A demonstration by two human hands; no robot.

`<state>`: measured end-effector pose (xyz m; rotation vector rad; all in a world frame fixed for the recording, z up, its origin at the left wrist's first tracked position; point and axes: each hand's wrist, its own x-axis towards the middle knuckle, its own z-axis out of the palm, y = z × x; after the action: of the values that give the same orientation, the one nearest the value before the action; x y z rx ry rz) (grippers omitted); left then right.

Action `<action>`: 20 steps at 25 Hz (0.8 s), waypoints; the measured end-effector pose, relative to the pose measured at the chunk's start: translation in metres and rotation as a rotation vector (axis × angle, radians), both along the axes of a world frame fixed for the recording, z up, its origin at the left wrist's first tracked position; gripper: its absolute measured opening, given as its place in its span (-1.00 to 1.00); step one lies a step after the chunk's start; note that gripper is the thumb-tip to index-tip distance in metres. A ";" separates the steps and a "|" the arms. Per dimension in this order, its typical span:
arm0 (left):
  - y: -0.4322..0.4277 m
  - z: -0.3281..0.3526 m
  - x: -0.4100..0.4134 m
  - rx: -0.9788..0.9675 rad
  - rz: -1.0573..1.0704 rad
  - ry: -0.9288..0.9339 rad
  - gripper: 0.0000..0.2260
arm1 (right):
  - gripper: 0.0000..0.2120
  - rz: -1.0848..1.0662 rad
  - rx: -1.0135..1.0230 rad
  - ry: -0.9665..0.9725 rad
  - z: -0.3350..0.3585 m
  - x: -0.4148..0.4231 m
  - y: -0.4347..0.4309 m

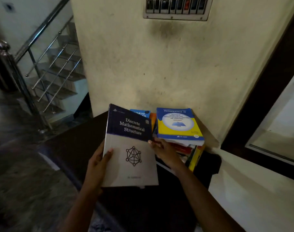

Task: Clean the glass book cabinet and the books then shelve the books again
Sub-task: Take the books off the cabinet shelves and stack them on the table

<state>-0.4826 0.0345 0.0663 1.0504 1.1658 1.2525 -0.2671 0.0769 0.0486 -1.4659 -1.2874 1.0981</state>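
Fingers, left hand (97,162): thumb on the cover, gripping the grey-and-navy book (131,158) at its left edge.
Fingers, right hand (163,150): curled on that book's right edge.
Book: held over the dark tabletop (91,131).
Book stack (193,152): tabletop's far right corner, against the wall (159,64), yellow-and-blue maths book (179,124) on top.

Dim, shadowed foreground; blurred, wide-angle-warped edges.

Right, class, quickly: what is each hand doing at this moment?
Left hand: grips the Discrete Mathematical Structure book by its left edge.
Right hand: pinches its right edge.
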 end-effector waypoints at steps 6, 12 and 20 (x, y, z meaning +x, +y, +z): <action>0.000 -0.005 0.011 -0.085 -0.072 -0.354 -0.67 | -0.87 -0.249 -0.072 0.220 0.010 0.003 -0.042; 0.016 -0.013 0.049 -0.086 -0.198 -0.408 -0.67 | -0.83 -0.171 -0.193 0.238 0.057 0.049 -0.043; 0.046 -0.093 0.075 0.027 -0.068 0.346 -0.46 | -0.71 -0.416 0.031 0.223 0.052 0.118 0.011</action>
<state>-0.4079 0.0800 -0.0263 1.3529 1.3631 1.0617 -0.1488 0.0884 0.1003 -1.4580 -0.7950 0.9264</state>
